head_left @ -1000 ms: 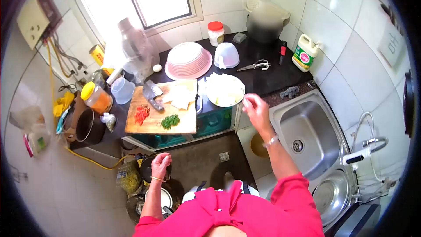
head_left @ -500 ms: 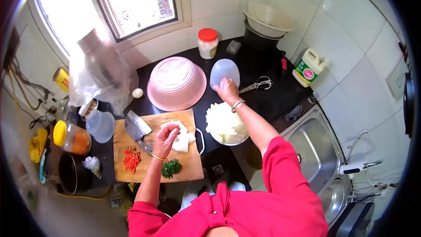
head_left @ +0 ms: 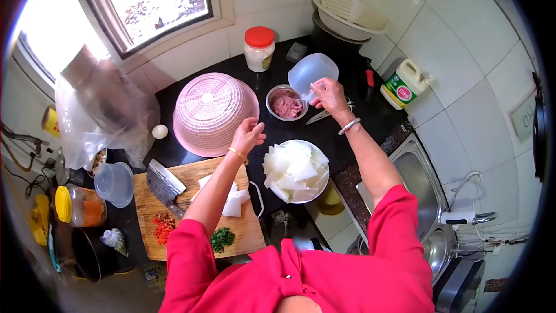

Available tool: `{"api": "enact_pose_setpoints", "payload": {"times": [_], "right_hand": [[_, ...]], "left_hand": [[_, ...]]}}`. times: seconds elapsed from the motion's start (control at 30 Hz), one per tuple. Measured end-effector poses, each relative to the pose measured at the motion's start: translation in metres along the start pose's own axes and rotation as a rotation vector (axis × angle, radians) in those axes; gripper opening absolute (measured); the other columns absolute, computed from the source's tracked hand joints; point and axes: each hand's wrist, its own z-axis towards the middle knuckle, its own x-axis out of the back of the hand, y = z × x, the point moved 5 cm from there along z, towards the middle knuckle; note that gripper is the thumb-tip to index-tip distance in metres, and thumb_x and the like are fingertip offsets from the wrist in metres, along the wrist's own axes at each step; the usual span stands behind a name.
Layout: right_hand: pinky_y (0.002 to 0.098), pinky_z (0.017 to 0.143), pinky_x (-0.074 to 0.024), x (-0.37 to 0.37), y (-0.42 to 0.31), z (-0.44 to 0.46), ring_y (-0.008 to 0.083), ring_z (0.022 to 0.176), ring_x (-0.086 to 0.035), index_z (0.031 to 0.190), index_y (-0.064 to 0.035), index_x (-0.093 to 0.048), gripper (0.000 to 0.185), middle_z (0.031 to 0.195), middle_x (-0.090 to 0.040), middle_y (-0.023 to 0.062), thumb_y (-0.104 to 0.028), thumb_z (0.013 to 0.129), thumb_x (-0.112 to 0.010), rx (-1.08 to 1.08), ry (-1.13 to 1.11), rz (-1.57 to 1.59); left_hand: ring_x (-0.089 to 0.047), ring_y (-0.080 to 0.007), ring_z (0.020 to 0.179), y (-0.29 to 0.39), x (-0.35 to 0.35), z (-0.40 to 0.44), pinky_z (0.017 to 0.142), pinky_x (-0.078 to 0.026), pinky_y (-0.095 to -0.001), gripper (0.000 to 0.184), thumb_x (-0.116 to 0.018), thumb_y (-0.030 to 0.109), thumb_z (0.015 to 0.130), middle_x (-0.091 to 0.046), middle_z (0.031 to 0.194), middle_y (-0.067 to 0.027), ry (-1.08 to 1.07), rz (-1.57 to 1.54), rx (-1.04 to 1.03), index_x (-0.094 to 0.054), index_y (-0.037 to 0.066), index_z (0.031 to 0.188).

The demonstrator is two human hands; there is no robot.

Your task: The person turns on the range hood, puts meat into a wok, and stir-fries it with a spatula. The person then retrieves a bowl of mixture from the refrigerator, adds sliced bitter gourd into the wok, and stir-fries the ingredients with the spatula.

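My right hand grips the edge of a translucent blue plastic bowl, holding it tilted above the counter. Below and left of it is a small metal bowl with pink minced meat inside. My left hand hovers by the rim of an upturned pink colander, fingers loosely bent and apart, nothing in them. Nearer me, a white bowl is heaped with pale vegetable slices. On the wooden cutting board lie a cleaver, chopped red pepper, chopped greens and white slices.
A red-lidded jar stands by the back wall. Scissors lie behind my right hand, with a detergent jug further right. A steel sink is at right. An egg and a clear tub are at left.
My right hand has lifted the blue bowl up and right, uncovering the metal bowl of minced meat. My left hand has moved forward and right from above the board. The view has shifted slightly.
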Motion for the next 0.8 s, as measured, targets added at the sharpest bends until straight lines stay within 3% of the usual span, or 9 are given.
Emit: {"api": "enact_pose_setpoints", "payload": {"times": [0.07, 0.2, 0.23, 0.27, 0.33, 0.37, 0.6, 0.73, 0.8], "right_hand": [[0.0247, 0.041, -0.0472, 0.010, 0.008, 0.004, 0.0156, 0.047, -0.059, 0.080, 0.0045, -0.055, 0.019, 0.061, -0.060, 0.0112, -0.014, 0.082, -0.055, 0.026, 0.004, -0.093], [0.0291, 0.047, -0.0480, 0.022, 0.028, 0.008, 0.0195, 0.046, -0.059, 0.076, 0.0031, -0.056, 0.017, 0.058, -0.059, 0.0146, -0.014, 0.080, -0.055, 0.145, -0.008, -0.345], [0.0330, 0.053, -0.0485, 0.024, 0.032, 0.007, 0.0257, 0.053, -0.060, 0.076, 0.0008, -0.057, 0.015, 0.063, -0.059, 0.0165, -0.013, 0.079, -0.056, 0.120, -0.033, -0.354], [0.0330, 0.053, -0.0485, 0.024, 0.043, 0.011, 0.0257, 0.053, -0.060, 0.076, 0.0008, -0.057, 0.015, 0.063, -0.059, 0.0165, -0.013, 0.079, -0.056, 0.116, -0.034, -0.346], [0.0371, 0.059, -0.0475, 0.021, 0.052, 0.012, 0.0309, 0.063, -0.059, 0.075, -0.0012, -0.057, 0.012, 0.068, -0.059, 0.0160, -0.013, 0.078, -0.056, 0.277, -0.035, -0.413], [0.0397, 0.064, -0.0459, 0.019, 0.060, 0.014, 0.0336, 0.071, -0.057, 0.074, -0.0022, -0.056, 0.011, 0.072, -0.059, 0.0155, -0.013, 0.077, -0.057, 0.257, -0.061, -0.406], [0.0361, 0.061, -0.0464, -0.018, 0.069, 0.011, 0.0301, 0.065, -0.058, 0.073, -0.0015, -0.056, 0.011, 0.068, -0.060, 0.0131, -0.012, 0.076, -0.056, 0.422, -0.103, -0.377], [0.0375, 0.066, -0.0465, -0.040, 0.084, 0.009, 0.0324, 0.072, -0.057, 0.079, -0.0009, -0.056, 0.013, 0.072, -0.060, 0.0152, -0.013, 0.076, -0.058, 0.333, -0.193, -0.336], [0.0377, 0.066, -0.0465, -0.037, 0.078, 0.005, 0.0333, 0.071, -0.057, 0.083, -0.0004, -0.055, 0.015, 0.072, -0.060, 0.0156, -0.013, 0.076, -0.058, 0.406, -0.112, -0.333]], "left_hand": [[-0.060, -0.0181, 0.073, -0.009, -0.016, 0.025, 0.062, -0.052, -0.0275, 0.047, -0.055, 0.022, 0.083, -0.055, 0.093, -0.0120, 0.101, -0.016, 0.270, -0.034, 0.001, 0.120], [-0.060, -0.0224, 0.060, -0.028, -0.045, 0.072, 0.054, -0.054, -0.0314, 0.039, -0.056, 0.021, 0.082, -0.055, 0.075, -0.0149, 0.137, -0.171, 0.306, -0.038, -0.001, 0.108], [-0.059, -0.0236, 0.053, -0.028, -0.046, 0.081, 0.048, -0.054, -0.0323, 0.027, -0.055, 0.012, 0.081, -0.053, 0.067, -0.0138, 0.183, -0.155, 0.234, -0.040, -0.002, 0.098], [-0.059, -0.0236, 0.053, -0.032, -0.049, 0.087, 0.048, -0.054, -0.0323, 0.027, -0.055, 0.012, 0.081, -0.053, 0.067, -0.0138, 0.186, -0.148, 0.239, -0.040, -0.002, 0.098], [-0.059, -0.0244, 0.053, -0.028, -0.043, 0.085, 0.047, -0.054, -0.0340, 0.020, -0.051, 0.003, 0.077, -0.053, 0.068, -0.0135, 0.424, -0.058, 0.228, -0.040, -0.003, 0.092], [-0.059, -0.0248, 0.054, -0.026, -0.038, 0.084, 0.042, -0.054, -0.0303, 0.022, -0.049, -0.002, 0.075, -0.052, 0.074, -0.0169, 0.448, -0.096, 0.148, -0.039, -0.007, 0.094], [-0.050, -0.0121, 0.047, 0.011, -0.004, 0.002, 0.047, -0.054, -0.0280, 0.015, -0.051, 0.001, 0.074, -0.047, 0.066, -0.0047, 0.500, -0.162, -0.034, -0.039, 0.005, 0.080], [-0.050, -0.0105, 0.048, 0.028, -0.003, -0.036, 0.045, -0.054, -0.0258, 0.014, -0.052, 0.001, 0.076, -0.048, 0.066, -0.0034, 0.438, -0.197, -0.097, -0.039, 0.006, 0.080], [-0.051, -0.0103, 0.048, 0.040, -0.011, -0.048, 0.045, -0.053, -0.0250, 0.014, -0.053, 0.001, 0.077, -0.048, 0.067, -0.0031, 0.395, -0.198, -0.120, -0.039, 0.006, 0.080]]}}
